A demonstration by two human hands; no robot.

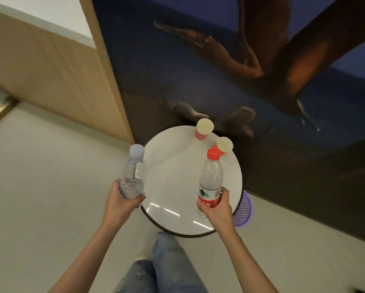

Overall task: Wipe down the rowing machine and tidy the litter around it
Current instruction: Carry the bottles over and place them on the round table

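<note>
Standing at the round white worktop (177, 182), we hold one bottle in each hand. Our left hand (120, 203) is at the worktop's left edge, its fingers (139, 198) wrapped round the lower part of a clear bottle (133, 174) with a pale cap, slightly tilted. Our right hand (217, 210) is over the worktop's near right part, fingers clasping the red label of a red-capped bottle (211, 178), held roughly upright. Two red cups stand at the worktop's far edge: a rear cup (203, 128) and, nearer the right rim, a side cup (223, 145) just behind the red cap. A purple basket (244, 210) sits on the floor (50, 187), partly under the worktop's right rim. Our jeans (169, 263) show at its near side.
</note>
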